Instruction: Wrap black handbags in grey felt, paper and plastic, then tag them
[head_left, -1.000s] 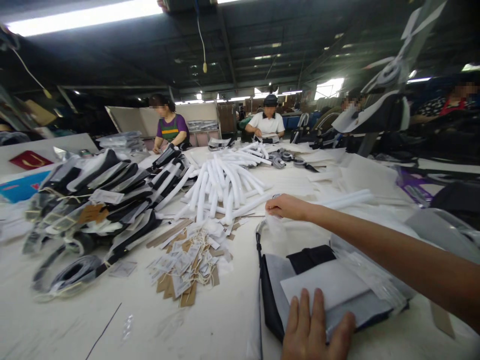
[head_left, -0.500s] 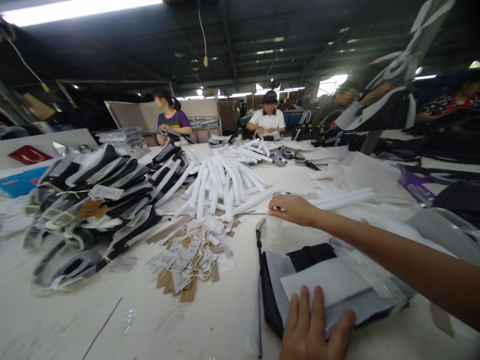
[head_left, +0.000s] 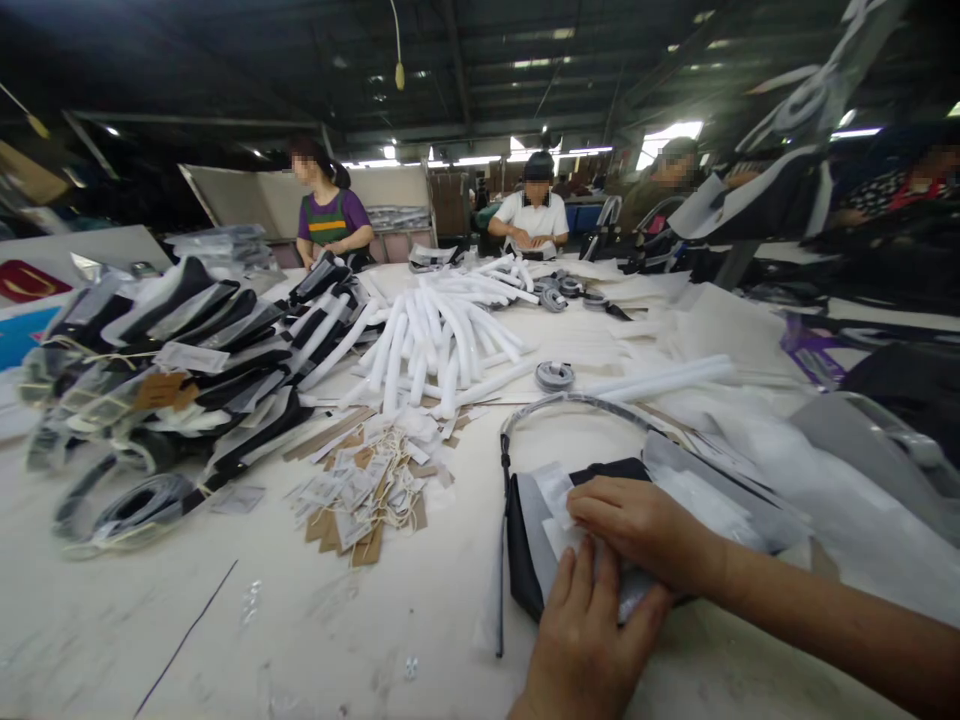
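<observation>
A black handbag lies at the front right of the table, with a pale grey sheet over its body. Its wrapped handle arches behind it. My left hand rests on the bag's front with the fingers stretched out flat. Close beside it, my right hand is closed, its fingertips pinching thin translucent plastic film against the bag. A white sheet under the hands is mostly covered.
Left of the bag lie tangled tags with strings. Behind them are white foam tubes. A heap of wrapped bags stands at left, a coiled strap at centre. Co-workers sit across the table.
My right hand has come down and nearer from behind the bag, bringing the film onto it. The bag's handle and a coiled strap now show. My left hand stays on the bag.
</observation>
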